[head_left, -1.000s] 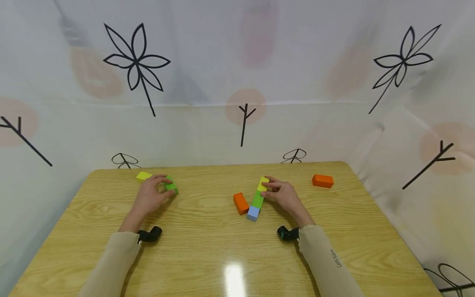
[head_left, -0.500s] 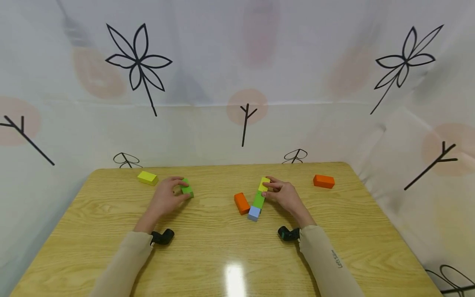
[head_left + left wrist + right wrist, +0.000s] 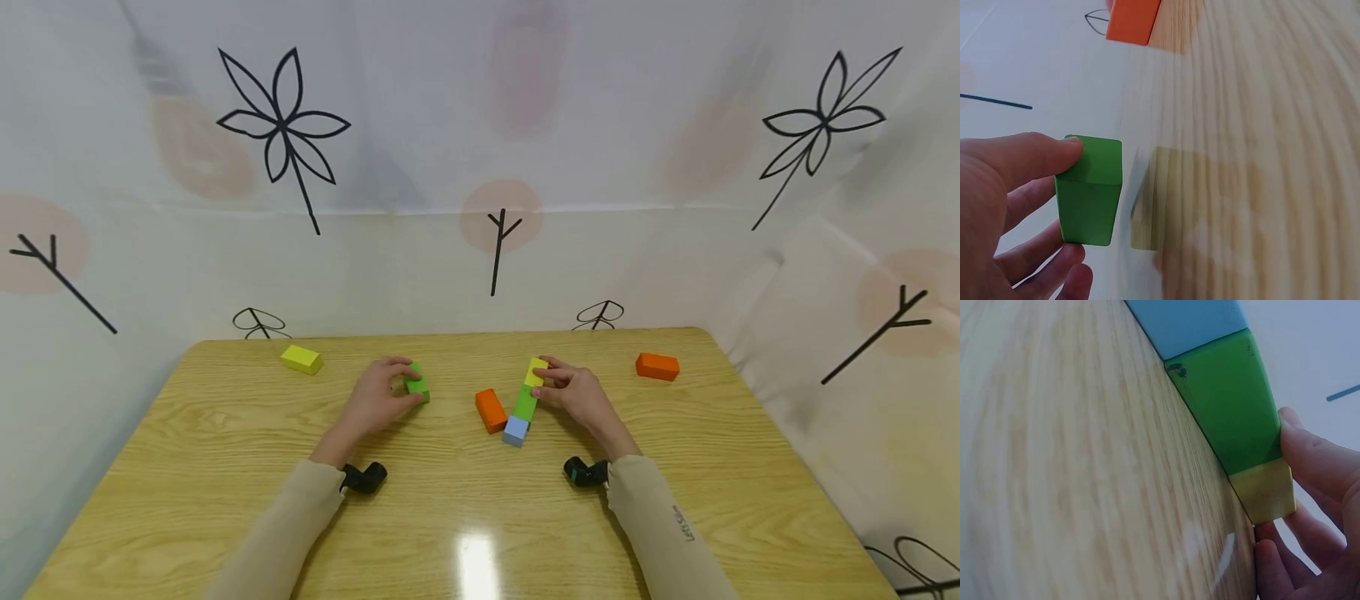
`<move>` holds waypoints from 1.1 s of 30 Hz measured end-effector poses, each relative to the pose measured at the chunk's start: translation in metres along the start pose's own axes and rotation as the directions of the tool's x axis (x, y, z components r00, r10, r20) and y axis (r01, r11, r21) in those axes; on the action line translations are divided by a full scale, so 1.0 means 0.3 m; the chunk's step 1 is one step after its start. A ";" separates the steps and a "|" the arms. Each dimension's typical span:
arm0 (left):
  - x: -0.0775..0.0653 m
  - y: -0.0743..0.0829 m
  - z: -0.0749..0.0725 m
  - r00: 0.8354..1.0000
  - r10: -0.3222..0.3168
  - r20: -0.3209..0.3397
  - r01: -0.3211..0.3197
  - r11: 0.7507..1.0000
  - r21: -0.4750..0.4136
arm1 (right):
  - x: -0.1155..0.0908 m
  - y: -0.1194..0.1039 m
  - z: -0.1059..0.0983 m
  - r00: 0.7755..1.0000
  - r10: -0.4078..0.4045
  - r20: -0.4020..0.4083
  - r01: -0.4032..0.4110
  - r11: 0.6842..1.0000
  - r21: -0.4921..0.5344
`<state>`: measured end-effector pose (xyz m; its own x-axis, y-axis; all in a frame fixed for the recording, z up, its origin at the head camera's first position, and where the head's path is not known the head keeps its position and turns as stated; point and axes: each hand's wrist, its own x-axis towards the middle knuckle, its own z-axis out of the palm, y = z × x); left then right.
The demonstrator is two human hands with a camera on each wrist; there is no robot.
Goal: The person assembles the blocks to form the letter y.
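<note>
My left hand (image 3: 378,396) pinches a green block (image 3: 417,385) between thumb and fingers. In the left wrist view that green block (image 3: 1090,203) is off the tabletop, with its reflection beside it. At the far end of a row of touching blocks, my right hand (image 3: 577,396) holds the yellow block (image 3: 536,372), its thumb reaching the edge of the green block (image 3: 525,403) beside it. A light blue block (image 3: 515,431) forms the near end. The right wrist view shows the yellow block (image 3: 1265,490) with fingertips at its far end.
An orange block (image 3: 491,411) lies just left of the row, close to the blue end. Another orange block (image 3: 657,367) is at the back right of the wooden table (image 3: 420,517). A second yellow block (image 3: 302,360) lies back left. A printed cloth (image 3: 405,267) hangs behind.
My left hand has carried the green block to the right, away from the yellow block at the back left and closer to the row. The right hand keeps its place.
</note>
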<state>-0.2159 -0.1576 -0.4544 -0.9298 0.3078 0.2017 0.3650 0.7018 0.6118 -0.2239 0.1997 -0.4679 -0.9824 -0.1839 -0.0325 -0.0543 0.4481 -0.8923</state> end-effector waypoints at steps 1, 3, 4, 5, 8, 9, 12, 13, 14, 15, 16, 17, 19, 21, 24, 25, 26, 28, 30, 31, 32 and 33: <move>0.006 0.006 0.009 1.000 0.003 0.002 -0.003 1.000 -0.004 | 0.000 0.001 0.000 1.000 0.000 -0.001 0.000 1.000 -0.003; 0.018 0.019 0.025 1.000 0.008 0.006 -0.007 1.000 -0.014 | 0.000 0.004 -0.001 1.000 0.000 -0.001 0.000 1.000 -0.004; 0.023 0.024 0.034 1.000 0.012 0.006 -0.012 1.000 -0.016 | 0.001 0.005 -0.001 1.000 0.000 -0.001 0.000 1.000 -0.002; 0.029 0.032 0.042 1.000 0.016 0.008 -0.016 1.000 -0.024 | 0.001 0.006 -0.002 1.000 0.001 -0.001 -0.001 1.000 -0.001; 0.043 0.048 0.065 1.000 0.017 0.017 -0.016 0.999 -0.037 | 0.000 0.007 -0.005 1.000 0.001 0.000 -0.001 1.000 -0.002; 0.046 0.053 0.071 1.000 0.019 0.020 -0.019 0.999 -0.042 | 0.000 0.007 -0.006 1.000 0.000 0.000 0.000 1.000 -0.004; 0.054 0.064 0.086 0.999 0.005 0.034 -0.003 0.999 -0.048 | -0.001 0.007 -0.006 1.000 0.000 -0.001 0.000 1.000 -0.002; 0.056 0.068 0.089 0.999 0.005 0.034 -0.003 0.998 -0.055 | -0.001 0.007 -0.005 1.000 -0.001 0.000 0.001 1.000 -0.004; 0.057 0.073 0.089 0.999 0.003 0.036 -0.001 0.998 -0.061 | -0.001 0.007 -0.005 1.000 -0.003 0.000 0.003 1.000 -0.005; 0.058 0.077 0.090 0.999 0.002 0.037 0.001 0.998 -0.064 | 0.000 0.007 -0.004 1.000 -0.002 -0.001 0.002 1.000 -0.005; 0.060 0.081 0.091 0.999 0.001 0.039 0.002 0.998 -0.067 | 0.000 0.007 -0.003 1.000 -0.002 -0.001 0.002 1.000 -0.005; 0.061 0.086 0.090 0.999 0.001 0.039 0.002 0.997 -0.071 | 0.001 0.007 -0.002 1.000 -0.003 -0.001 0.003 1.000 -0.008; 0.066 0.094 0.091 0.999 0.002 0.044 0.002 0.997 -0.074 | 0.002 0.007 -0.001 1.000 -0.004 -0.001 0.004 1.000 -0.012; 0.072 0.101 0.094 0.999 0.010 0.044 -0.007 0.997 -0.071 | 0.002 0.006 -0.001 1.000 -0.004 -0.003 0.004 1.000 -0.017; 0.082 0.109 0.101 0.999 0.026 0.043 -0.023 0.997 -0.068 | 0.002 0.004 -0.001 1.000 0.000 -0.004 0.000 1.000 -0.022; 0.084 0.112 0.104 0.999 0.031 0.043 -0.028 0.997 -0.069 | 0.002 0.003 -0.001 1.000 0.001 -0.003 -0.001 1.000 -0.023; 0.087 0.113 0.108 0.998 0.036 0.042 -0.033 0.997 -0.069 | 0.002 0.003 -0.001 1.000 0.003 -0.003 -0.003 1.000 -0.025; 0.094 0.117 0.116 0.998 0.038 0.050 -0.034 0.997 -0.069 | 0.002 0.002 0.000 1.000 0.006 -0.002 -0.006 1.000 -0.023; 0.101 0.119 0.124 0.998 0.036 0.060 -0.033 0.997 -0.064 | 0.002 0.001 0.000 1.000 0.006 -0.003 -0.006 1.000 -0.020; 0.104 0.121 0.128 0.997 0.034 0.065 -0.030 0.998 -0.061 | 0.002 0.000 0.001 1.000 0.006 -0.003 -0.006 1.000 -0.019; 0.107 0.122 0.131 0.997 0.033 0.067 -0.029 0.998 -0.057 | 0.002 0.001 0.001 1.000 0.004 -0.004 -0.004 1.000 -0.020; 0.110 0.124 0.133 0.997 0.032 0.071 -0.028 0.998 -0.056 | 0.002 0.001 0.001 1.000 0.003 -0.003 -0.003 1.000 -0.020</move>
<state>-0.2311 -0.0957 -0.4556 -0.9122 0.3747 0.1660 0.3873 0.6560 0.6478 -0.2246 0.1993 -0.4683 -0.9832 -0.1795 -0.0336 -0.0549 0.4663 -0.8829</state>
